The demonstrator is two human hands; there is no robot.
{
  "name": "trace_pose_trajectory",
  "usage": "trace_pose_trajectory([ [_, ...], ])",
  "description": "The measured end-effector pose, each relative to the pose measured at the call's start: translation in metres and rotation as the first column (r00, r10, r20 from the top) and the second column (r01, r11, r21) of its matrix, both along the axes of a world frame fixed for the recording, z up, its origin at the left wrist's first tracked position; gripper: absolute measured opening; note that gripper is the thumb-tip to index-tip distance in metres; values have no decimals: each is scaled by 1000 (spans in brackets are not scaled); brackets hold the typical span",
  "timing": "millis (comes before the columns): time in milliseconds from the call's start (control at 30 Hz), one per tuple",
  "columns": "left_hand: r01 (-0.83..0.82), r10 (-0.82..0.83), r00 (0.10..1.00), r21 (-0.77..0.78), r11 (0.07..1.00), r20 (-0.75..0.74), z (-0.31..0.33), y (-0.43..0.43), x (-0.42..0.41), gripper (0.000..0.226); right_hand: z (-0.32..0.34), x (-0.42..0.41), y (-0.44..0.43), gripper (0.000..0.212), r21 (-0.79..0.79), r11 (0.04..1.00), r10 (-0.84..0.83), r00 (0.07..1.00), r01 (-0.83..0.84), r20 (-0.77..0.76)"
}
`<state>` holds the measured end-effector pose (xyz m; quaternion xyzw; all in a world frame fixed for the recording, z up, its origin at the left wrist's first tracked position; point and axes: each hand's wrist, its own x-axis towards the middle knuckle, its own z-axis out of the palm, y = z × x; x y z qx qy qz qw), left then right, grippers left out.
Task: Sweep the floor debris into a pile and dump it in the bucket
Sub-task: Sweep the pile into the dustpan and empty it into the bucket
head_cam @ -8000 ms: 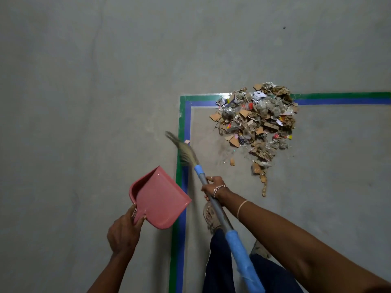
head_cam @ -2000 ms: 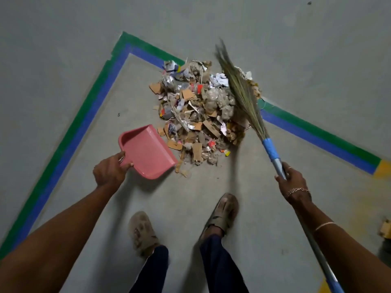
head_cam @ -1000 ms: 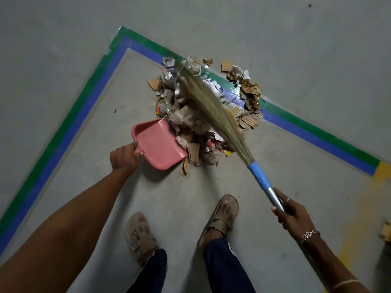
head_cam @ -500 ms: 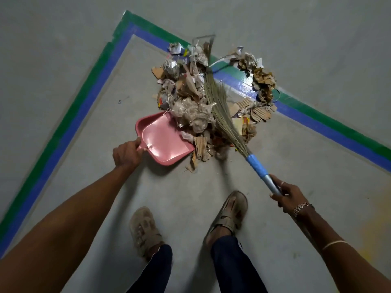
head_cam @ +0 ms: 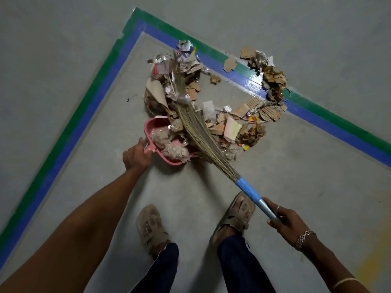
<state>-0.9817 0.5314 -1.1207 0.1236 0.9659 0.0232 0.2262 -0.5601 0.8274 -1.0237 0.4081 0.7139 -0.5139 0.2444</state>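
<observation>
A heap of cardboard scraps, crumpled paper and foil, the debris pile (head_cam: 213, 102), lies on the grey floor inside a taped corner. My left hand (head_cam: 136, 156) grips the handle of a pink dustpan (head_cam: 160, 142), which lies against the pile's near left side with grey fluff and paper in it. My right hand (head_cam: 284, 222) holds the metal handle of a grass broom (head_cam: 196, 127). Its bristles lie across the pile and over the dustpan's mouth. No bucket is in view.
Green and blue floor tape (head_cam: 88, 104) forms a corner around the pile. My two sandalled feet (head_cam: 152, 227) stand just behind the dustpan. A yellow stain (head_cam: 372, 265) marks the floor at the lower right. Loose scraps (head_cam: 273, 79) lie on the tape at the right.
The broom has swept leftward across the pile and pushed fluff and paper into the dustpan. The pile has spread open in the middle. My right hand moved lower.
</observation>
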Motion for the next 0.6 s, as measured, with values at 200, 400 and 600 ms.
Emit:
trace_pose_trajectory([
  [200,-66,61,995,54,996,83,-6,-11,6,33,16,-3,-16,70,-30,998,-53,999,53,3],
  [400,-73,64,996,131,989,66,1,-16,9,31,35,-2,-23,65,-76,996,-54,998,52,-26],
  [600,-41,36,999,130,991,41,1,-12,6,27,54,1,-30,62,-42,997,-65,993,61,-97],
])
